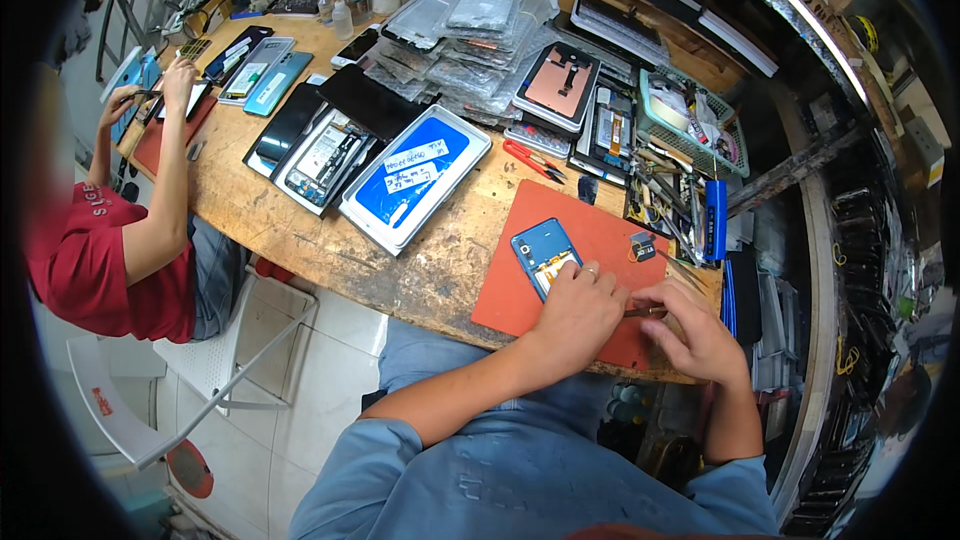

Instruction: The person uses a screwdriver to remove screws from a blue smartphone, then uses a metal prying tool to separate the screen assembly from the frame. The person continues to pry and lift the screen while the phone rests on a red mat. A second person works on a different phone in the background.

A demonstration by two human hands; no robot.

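Observation:
A blue phone [541, 241] lies tilted on an orange-red mat [510, 290], its inside partly exposed around a pale battery area. My left hand [583, 312] is curled over the phone's lower part, fingers closed on it and hiding that end. Close by on the right, my right hand [697, 332] pinches a thin dark tool [643, 313] that points toward my left hand. Whether it is tweezers or a screwdriver I cannot tell. A small dark part with gold edging [641, 247] lies on the mat beyond my right hand.
Red-handled pliers [532, 159] lie beyond the mat. Hand tools [660, 185] and a green basket [738, 140] crowd the right. To the left are a white tray [470, 140] and an opened device [325, 158]. Another person [130, 230] works at the far left.

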